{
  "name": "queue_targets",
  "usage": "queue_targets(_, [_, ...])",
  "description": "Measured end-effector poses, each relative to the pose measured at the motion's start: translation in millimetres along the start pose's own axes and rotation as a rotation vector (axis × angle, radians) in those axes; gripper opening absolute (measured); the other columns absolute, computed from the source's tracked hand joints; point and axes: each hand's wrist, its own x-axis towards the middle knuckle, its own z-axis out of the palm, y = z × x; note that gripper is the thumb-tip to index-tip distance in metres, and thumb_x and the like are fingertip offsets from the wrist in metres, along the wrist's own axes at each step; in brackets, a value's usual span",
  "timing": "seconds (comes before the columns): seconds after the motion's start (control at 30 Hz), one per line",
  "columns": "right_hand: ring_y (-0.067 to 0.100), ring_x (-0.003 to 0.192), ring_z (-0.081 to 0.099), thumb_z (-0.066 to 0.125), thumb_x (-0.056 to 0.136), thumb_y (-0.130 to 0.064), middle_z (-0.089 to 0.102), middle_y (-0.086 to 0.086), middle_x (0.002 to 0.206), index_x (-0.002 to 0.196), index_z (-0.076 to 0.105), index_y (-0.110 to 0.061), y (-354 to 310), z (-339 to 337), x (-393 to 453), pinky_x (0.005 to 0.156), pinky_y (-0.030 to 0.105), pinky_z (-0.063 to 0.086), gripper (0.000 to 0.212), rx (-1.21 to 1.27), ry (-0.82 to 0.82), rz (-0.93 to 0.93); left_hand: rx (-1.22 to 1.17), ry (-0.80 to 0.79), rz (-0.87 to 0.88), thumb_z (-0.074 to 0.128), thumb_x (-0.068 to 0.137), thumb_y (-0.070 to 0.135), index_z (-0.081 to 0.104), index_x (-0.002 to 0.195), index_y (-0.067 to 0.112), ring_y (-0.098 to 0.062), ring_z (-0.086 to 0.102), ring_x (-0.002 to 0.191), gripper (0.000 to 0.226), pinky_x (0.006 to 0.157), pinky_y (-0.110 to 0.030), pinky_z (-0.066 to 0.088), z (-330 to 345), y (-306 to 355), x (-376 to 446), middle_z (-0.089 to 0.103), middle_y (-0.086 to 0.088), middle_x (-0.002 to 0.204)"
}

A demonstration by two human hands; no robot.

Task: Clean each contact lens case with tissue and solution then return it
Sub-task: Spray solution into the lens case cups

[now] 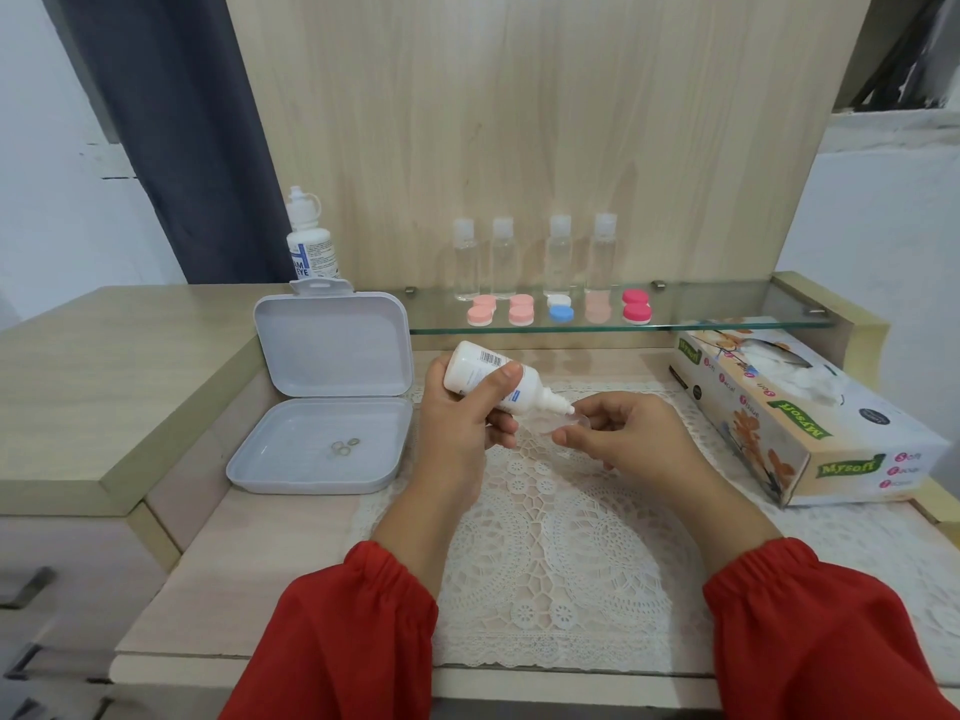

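Note:
My left hand (460,423) grips a white solution bottle (485,371), tilted with its nozzle pointing down to the right. The nozzle tip touches a small clear contact lens case (558,423) that my right hand (631,433) pinches between thumb and fingers above the lace mat (561,553). Several other lens cases stand on the glass shelf (727,309): pink ones (480,310), a blue and white one (560,308), a pale peach one (597,308) and a red one (636,306).
An open white plastic box (322,449) with small rings inside lies left of the mat. A tissue box (795,413) sits at the right. Several clear bottles (558,257) line the shelf's back. Another solution bottle (310,241) stands behind the box.

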Motion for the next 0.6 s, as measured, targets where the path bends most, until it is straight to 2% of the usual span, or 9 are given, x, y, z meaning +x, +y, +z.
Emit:
queue_targets(0.2, [-0.003,0.049,0.053,0.086,0.068,-0.027,0.066,-0.002,0.072,0.092,0.071,-0.023,-0.3,0.1,0.1,0.054,0.018,0.042,0.029,-0.019,-0.003,0.005,0.010,-0.006,0.015,0.072,0.083,0.015,0.050,0.101,0.014,-0.017,0.050,0.048,0.028,0.041,-0.026,0.042,-0.1,0.7,-0.6,0.062,-0.010,0.074])
queue_targets(0.6, [-0.003,0.049,0.053,0.087,0.067,-0.027,0.067,-0.002,0.072,0.092,0.072,-0.023,-1.0,-0.7,-1.3,0.056,0.019,0.042,0.029,-0.016,-0.005,0.010,0.018,-0.013,0.025,0.071,0.084,0.015,0.050,0.105,0.011,-0.017,0.050,0.048,0.030,0.042,-0.026,0.042,-0.6,0.4,-1.4,0.062,-0.011,0.075])
